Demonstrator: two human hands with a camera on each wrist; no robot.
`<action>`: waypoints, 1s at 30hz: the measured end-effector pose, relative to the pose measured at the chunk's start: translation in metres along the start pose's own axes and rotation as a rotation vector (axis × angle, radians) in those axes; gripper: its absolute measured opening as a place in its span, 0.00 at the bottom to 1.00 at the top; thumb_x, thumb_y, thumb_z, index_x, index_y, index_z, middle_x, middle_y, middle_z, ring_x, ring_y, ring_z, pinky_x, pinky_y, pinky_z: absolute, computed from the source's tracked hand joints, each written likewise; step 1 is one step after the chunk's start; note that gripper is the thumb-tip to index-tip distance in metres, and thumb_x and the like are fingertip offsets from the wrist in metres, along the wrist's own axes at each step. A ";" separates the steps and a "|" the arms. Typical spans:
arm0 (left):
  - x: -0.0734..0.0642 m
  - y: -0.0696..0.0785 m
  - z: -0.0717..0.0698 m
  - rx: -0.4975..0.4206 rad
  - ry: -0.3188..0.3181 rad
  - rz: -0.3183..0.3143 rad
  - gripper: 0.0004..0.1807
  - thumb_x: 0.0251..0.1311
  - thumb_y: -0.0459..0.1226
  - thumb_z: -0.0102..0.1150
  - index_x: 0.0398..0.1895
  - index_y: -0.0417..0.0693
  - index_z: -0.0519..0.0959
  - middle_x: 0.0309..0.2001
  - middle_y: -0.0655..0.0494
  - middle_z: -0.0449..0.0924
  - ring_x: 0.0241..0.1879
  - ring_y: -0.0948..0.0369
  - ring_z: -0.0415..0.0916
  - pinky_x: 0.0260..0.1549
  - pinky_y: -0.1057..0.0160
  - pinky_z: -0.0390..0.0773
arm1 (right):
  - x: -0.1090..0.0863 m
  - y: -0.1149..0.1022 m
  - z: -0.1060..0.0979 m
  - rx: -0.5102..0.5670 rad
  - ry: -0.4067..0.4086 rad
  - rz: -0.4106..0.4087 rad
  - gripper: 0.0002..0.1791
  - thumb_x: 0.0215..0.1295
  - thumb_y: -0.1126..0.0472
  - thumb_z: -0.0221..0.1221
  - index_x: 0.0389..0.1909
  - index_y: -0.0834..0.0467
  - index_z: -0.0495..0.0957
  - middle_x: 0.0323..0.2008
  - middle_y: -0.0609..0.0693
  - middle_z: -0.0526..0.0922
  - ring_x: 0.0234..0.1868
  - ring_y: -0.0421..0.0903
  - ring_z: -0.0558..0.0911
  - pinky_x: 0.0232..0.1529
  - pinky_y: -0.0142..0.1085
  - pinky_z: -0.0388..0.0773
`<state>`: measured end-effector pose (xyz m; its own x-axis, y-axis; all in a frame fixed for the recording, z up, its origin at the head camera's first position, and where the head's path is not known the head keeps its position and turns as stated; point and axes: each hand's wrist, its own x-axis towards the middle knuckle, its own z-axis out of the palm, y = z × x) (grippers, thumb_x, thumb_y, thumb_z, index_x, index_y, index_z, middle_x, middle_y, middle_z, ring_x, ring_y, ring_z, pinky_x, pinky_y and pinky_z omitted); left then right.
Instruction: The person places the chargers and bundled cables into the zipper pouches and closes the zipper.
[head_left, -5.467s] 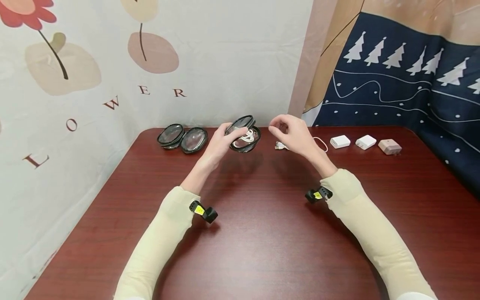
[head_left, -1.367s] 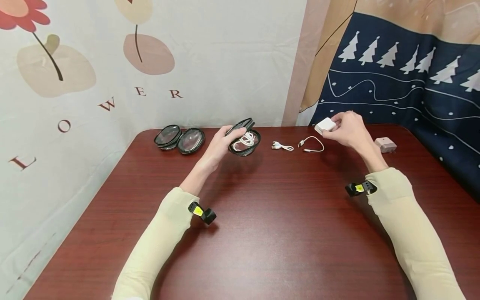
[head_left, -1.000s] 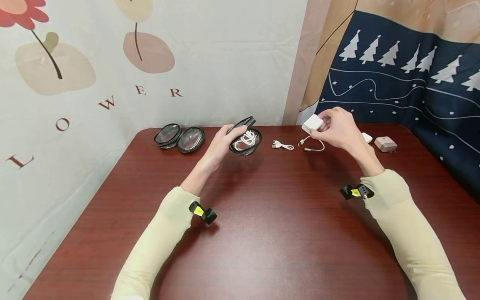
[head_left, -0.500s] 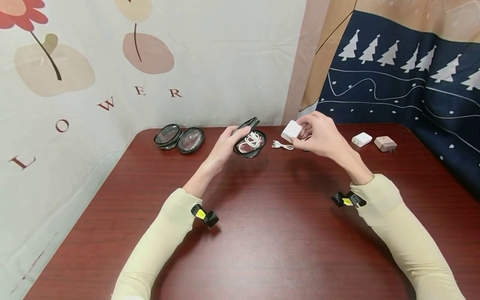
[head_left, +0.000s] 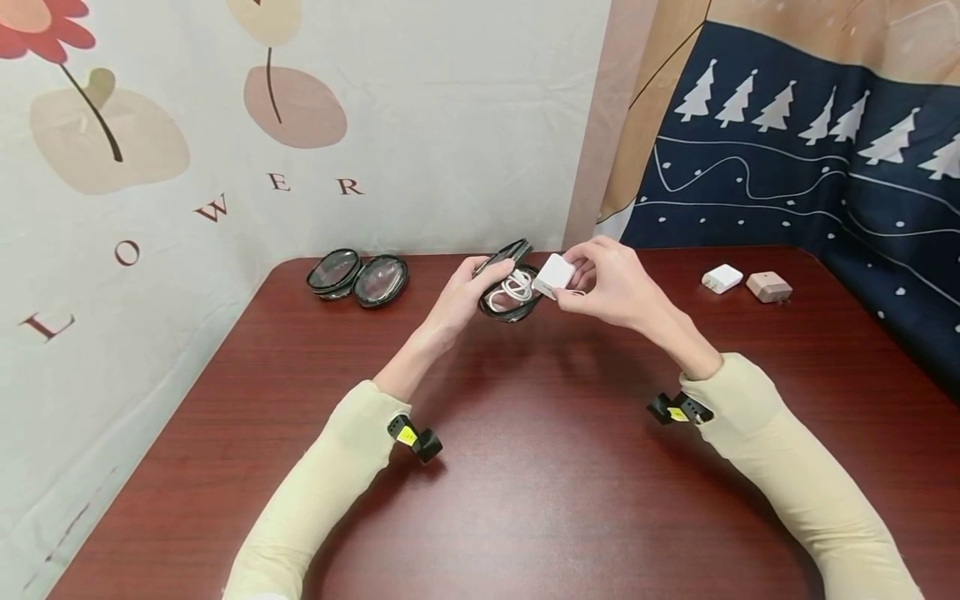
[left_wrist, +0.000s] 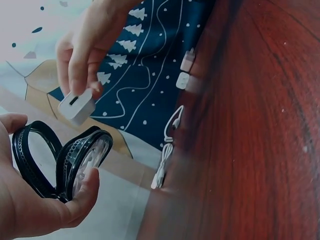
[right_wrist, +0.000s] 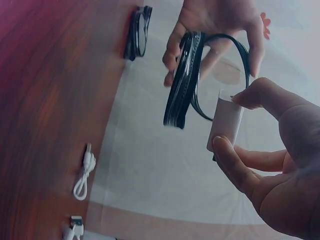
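Note:
My left hand grips a small round clear case with black zip edging, its lid swung up and apart from its base. Inside it lies a coiled white cable. In the right hand, a white charger is pinched between thumb and fingers. It overlaps the case's right rim in the head view. From the left wrist, the charger shows above the parted case, its port facing this camera. The right wrist view has the charger close to the case's black edge.
Two similar round cases sit side by side at the table's back left. At the back right are another white charger and a pinkish one. Two white cables, one bundled and one looped, lie near the back edge.
My right hand, empty at first, has picked up a white charger from the back right and carried it left to the case. The left hand has shifted slightly right with the case.

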<state>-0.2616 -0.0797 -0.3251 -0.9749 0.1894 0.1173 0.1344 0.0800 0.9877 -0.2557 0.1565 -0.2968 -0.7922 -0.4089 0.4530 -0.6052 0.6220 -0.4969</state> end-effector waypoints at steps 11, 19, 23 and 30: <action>-0.003 0.000 0.010 -0.007 -0.034 0.017 0.27 0.66 0.50 0.59 0.59 0.40 0.72 0.55 0.49 0.75 0.54 0.59 0.72 0.56 0.60 0.69 | 0.001 -0.007 0.018 0.042 0.039 -0.066 0.20 0.49 0.63 0.73 0.42 0.70 0.81 0.35 0.58 0.78 0.30 0.48 0.83 0.34 0.44 0.83; -0.006 0.003 0.016 -0.032 -0.067 0.014 0.26 0.67 0.49 0.59 0.59 0.41 0.71 0.55 0.49 0.75 0.53 0.58 0.73 0.54 0.61 0.71 | -0.002 -0.009 0.024 0.074 0.040 -0.104 0.19 0.50 0.64 0.73 0.41 0.69 0.81 0.35 0.57 0.78 0.27 0.45 0.82 0.31 0.36 0.82; -0.008 0.004 0.019 -0.056 -0.084 0.009 0.27 0.67 0.48 0.59 0.60 0.41 0.70 0.55 0.48 0.75 0.52 0.59 0.74 0.54 0.62 0.72 | -0.002 -0.009 0.025 0.024 0.035 -0.118 0.16 0.51 0.61 0.73 0.38 0.66 0.82 0.34 0.56 0.78 0.28 0.45 0.81 0.30 0.37 0.80; -0.010 0.004 0.021 -0.160 -0.126 0.002 0.23 0.68 0.43 0.58 0.58 0.37 0.69 0.44 0.48 0.81 0.34 0.62 0.81 0.39 0.64 0.80 | -0.001 -0.010 0.026 -0.044 0.057 -0.107 0.17 0.54 0.55 0.75 0.36 0.63 0.85 0.33 0.56 0.80 0.31 0.49 0.77 0.31 0.39 0.74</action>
<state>-0.2479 -0.0605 -0.3241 -0.9435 0.3108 0.1152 0.0965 -0.0749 0.9925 -0.2511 0.1336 -0.3113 -0.7167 -0.4364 0.5439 -0.6810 0.6058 -0.4113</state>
